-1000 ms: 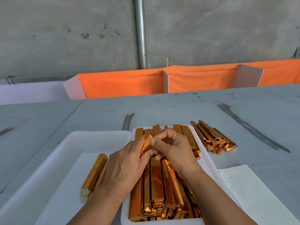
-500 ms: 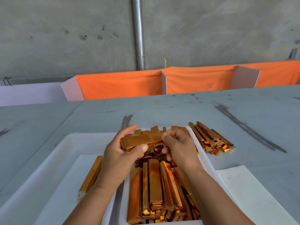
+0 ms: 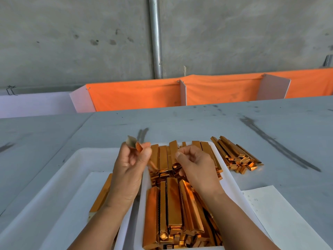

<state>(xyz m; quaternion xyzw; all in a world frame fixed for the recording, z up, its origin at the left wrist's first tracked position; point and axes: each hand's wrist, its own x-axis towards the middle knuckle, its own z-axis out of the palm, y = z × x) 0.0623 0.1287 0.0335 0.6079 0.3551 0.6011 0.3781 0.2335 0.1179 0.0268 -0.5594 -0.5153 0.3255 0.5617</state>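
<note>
My left hand (image 3: 128, 170) pinches a slim gold cardboard box (image 3: 138, 146) between thumb and fingers. The box stands nearly on end, its open top flap sticking up above the fingers and its lower part hidden behind the hand. My right hand (image 3: 195, 166) hovers just to the right with its fingers curled and nothing in it, apart from the box. Both hands are over the far end of a white tray (image 3: 228, 179) packed with several gold boxes (image 3: 173, 201) lying lengthwise.
A second white tray (image 3: 79, 156) on the left holds a few gold boxes (image 3: 101, 194) on a white sheet. A loose pile of gold boxes (image 3: 236, 156) lies on the grey table (image 3: 198, 123), with a paper sheet (image 3: 281, 217) nearer. An orange cloth barrier (image 3: 137, 96) lines the far edge.
The box was held level between both hands. My right hand has let go of it, and my left hand has swung it upright and a little to the left.
</note>
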